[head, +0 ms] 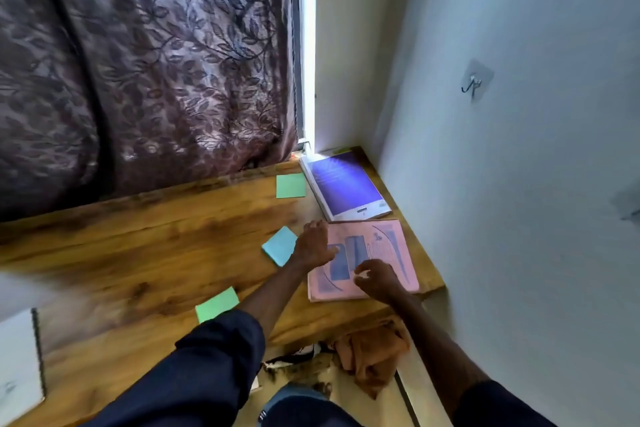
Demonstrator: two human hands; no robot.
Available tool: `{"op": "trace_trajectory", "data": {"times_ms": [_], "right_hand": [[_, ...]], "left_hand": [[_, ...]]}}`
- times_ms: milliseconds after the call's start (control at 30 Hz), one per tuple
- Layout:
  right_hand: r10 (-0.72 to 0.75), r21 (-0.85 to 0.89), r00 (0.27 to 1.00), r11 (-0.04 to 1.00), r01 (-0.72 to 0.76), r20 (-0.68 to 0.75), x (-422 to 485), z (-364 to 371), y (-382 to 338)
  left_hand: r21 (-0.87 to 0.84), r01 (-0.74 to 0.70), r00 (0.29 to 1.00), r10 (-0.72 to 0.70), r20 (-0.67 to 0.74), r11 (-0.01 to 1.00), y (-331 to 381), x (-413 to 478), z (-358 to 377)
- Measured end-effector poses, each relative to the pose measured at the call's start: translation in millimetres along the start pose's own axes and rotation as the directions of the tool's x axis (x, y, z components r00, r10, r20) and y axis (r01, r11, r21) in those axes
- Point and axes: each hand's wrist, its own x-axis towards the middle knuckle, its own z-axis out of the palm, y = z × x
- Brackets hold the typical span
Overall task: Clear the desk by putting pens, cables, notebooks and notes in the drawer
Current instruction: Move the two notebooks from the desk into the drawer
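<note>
At the desk's (156,253) right end — 1 pink notebook (388,246) by the front edge, 1 purple notebook (346,187) just behind. Left hand (313,246) lay on the pink one's left edge, right hand (375,276) curled atop its cover — grip unclear for both. 1 blue note (280,246) lay just left.

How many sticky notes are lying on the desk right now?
3: far green note beside the purple notebook, blue note by the left hand, near green note by the left sleeve. More may be hidden.
</note>
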Motion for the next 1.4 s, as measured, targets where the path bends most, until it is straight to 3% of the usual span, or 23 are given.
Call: {"op": "trace_trajectory", "data": {"times_ms": [133, 333, 400, 467, 567, 700, 833, 900, 967, 1033, 1100, 1200, 1333, 1400], "right_hand": [[0.03, -0.021, 0.999, 0.999, -0.03, -0.029, 32, 4, 1], [0.064, 0.036, 0.967, 0.998, -0.057, -0.246, 45, 18, 4], [0.088, 0.074, 0.951, 0.995, -0.069, -0.296, 44, 20, 2], [0.104, 0.087, 0.941, 0.993, -0.08, -0.322, 44, 20, 2], [0.123, 0.092, 0.933, 0.991, -0.097, -0.338, 48, 21, 3], [0.065, 0.122, 0.912, 0.992, -0.016, -0.404, 62, 14, 0], [0.076, 0.186, 0.81, 0.982, 0.042, -0.582, 82, -6, -8], [0.138, 0.255, 0.759, 0.966, 0.038, -0.636, 97, -20, -13], [0.212, 0.307, 0.729, 0.952, -0.002, -0.651, 114, -32, -17], [0.239, 0.295, 0.759, 0.953, -0.065, -0.605, 135, -39, -19], [0.239, 0.242, 0.844, 0.961, -0.134, -0.48, 155, -42, -20], [0.228, 0.119, 0.928, 0.972, -0.201, -0.296, 181, -41, -19], [0.205, -0.011, 0.949, 0.977, -0.214, -0.239, 203, -41, -23], [0.219, -0.023, 0.946, 0.973, -0.231, -0.237, 212, -42, -23]], "left_hand": [[0.185, -0.007, 0.997, -0.008, 0.081, 0.983, -8, 62, 12], [0.29, -0.096, 0.973, 0.028, 0.23, 0.952, -25, 103, 23], [0.197, -0.241, 0.916, 0.156, 0.369, 0.95, -32, 117, 16], [0.111, -0.363, 0.814, 0.257, 0.521, 0.925, -35, 124, 8], [0.064, -0.363, 0.739, 0.245, 0.627, 0.93, -39, 121, -1], [-0.187, -0.222, 0.731, 0.29, 0.617, 0.957, -46, 116, -23], [-0.301, -0.198, 0.815, 0.327, 0.479, 0.933, -79, 126, -62], [-0.501, -0.072, 0.862, 0.306, 0.403, 0.862, -100, 125, -80], [-0.679, 0.102, 0.911, 0.205, 0.357, 0.727, -123, 122, -89], [-0.774, 0.239, 0.925, 0.106, 0.366, 0.586, -141, 116, -92], [-0.835, 0.301, 0.928, 0.059, 0.368, 0.461, -152, 110, -90], [-0.867, 0.342, 0.933, -0.023, 0.358, 0.364, -151, 98, -80], [-0.901, 0.356, 0.934, -0.136, 0.331, 0.247, -147, 84, -64], [-0.898, 0.361, 0.93, -0.169, 0.327, 0.253, -146, 80, -58]]}}
